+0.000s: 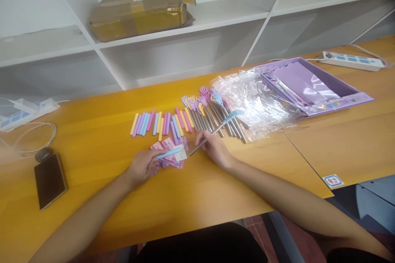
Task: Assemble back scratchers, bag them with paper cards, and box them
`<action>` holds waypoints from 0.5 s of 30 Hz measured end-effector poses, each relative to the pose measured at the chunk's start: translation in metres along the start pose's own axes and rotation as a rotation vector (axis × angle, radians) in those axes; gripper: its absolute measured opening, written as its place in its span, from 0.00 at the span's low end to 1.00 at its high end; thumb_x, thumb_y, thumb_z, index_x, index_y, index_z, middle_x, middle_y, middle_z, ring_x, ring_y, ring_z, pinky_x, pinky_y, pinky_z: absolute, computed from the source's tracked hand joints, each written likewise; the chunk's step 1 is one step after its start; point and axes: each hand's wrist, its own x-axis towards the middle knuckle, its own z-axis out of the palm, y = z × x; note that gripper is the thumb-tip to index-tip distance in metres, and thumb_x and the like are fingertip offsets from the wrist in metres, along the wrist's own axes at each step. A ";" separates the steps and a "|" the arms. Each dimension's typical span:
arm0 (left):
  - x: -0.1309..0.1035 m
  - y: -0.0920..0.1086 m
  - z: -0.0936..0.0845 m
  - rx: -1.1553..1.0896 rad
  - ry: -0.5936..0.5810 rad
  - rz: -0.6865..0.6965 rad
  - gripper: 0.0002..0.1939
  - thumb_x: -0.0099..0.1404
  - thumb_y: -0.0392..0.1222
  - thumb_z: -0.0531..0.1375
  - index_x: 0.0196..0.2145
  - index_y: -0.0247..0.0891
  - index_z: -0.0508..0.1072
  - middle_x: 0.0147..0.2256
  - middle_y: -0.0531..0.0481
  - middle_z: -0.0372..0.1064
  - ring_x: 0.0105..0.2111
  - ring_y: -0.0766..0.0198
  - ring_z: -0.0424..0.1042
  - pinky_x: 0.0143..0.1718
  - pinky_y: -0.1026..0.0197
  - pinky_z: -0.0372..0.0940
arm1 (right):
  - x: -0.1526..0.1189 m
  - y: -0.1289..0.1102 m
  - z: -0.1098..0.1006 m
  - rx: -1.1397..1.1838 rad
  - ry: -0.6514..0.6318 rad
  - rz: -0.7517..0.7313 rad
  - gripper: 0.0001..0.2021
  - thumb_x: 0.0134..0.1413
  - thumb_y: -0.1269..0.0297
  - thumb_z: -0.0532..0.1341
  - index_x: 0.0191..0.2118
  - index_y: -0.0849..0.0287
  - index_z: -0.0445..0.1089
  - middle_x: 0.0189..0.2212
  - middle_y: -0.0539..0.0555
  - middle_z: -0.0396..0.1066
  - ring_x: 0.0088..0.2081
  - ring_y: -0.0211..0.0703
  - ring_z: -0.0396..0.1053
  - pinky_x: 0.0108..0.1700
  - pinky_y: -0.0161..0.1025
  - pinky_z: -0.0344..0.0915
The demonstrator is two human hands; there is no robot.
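Observation:
My left hand is closed on a light blue tube, held over a pile of pink and purple cards. My right hand grips the metal rod of a stick with a light blue claw-shaped head. The rod's bare end points toward the blue tube, and the two are apart. Behind my hands lies a row of pink, purple, blue and yellow tubes. To its right, several metal sticks with coloured claw-shaped heads lie side by side.
Crumpled clear plastic bags lie beside a purple box at the right. A phone and cable are at the left. Power strips sit at both back sides. A taped carton stands on the shelf behind.

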 end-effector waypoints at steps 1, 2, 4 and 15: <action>0.000 0.000 0.000 0.003 0.008 -0.019 0.19 0.84 0.45 0.47 0.57 0.40 0.75 0.34 0.49 0.81 0.28 0.64 0.78 0.33 0.63 0.71 | -0.001 0.000 -0.001 -0.009 0.003 0.046 0.30 0.72 0.35 0.54 0.34 0.56 0.74 0.23 0.48 0.59 0.26 0.39 0.55 0.30 0.39 0.53; -0.001 0.000 0.000 0.006 0.017 -0.041 0.19 0.84 0.45 0.47 0.57 0.40 0.75 0.34 0.49 0.81 0.28 0.63 0.79 0.32 0.63 0.71 | -0.002 -0.001 -0.001 -0.002 -0.003 0.087 0.28 0.72 0.35 0.55 0.35 0.56 0.73 0.21 0.46 0.56 0.24 0.38 0.53 0.28 0.38 0.49; -0.003 -0.001 0.000 0.003 0.038 -0.080 0.19 0.84 0.46 0.48 0.55 0.41 0.77 0.35 0.49 0.82 0.29 0.63 0.79 0.33 0.62 0.71 | -0.003 -0.002 0.001 0.029 -0.019 0.125 0.24 0.71 0.37 0.59 0.38 0.55 0.72 0.19 0.43 0.54 0.21 0.36 0.51 0.26 0.37 0.46; -0.001 -0.002 0.000 -0.056 0.038 -0.100 0.19 0.84 0.48 0.49 0.55 0.41 0.77 0.32 0.51 0.80 0.26 0.65 0.76 0.29 0.63 0.69 | -0.001 -0.003 0.004 0.118 -0.021 0.112 0.18 0.67 0.44 0.66 0.40 0.55 0.71 0.27 0.47 0.74 0.20 0.32 0.56 0.27 0.36 0.56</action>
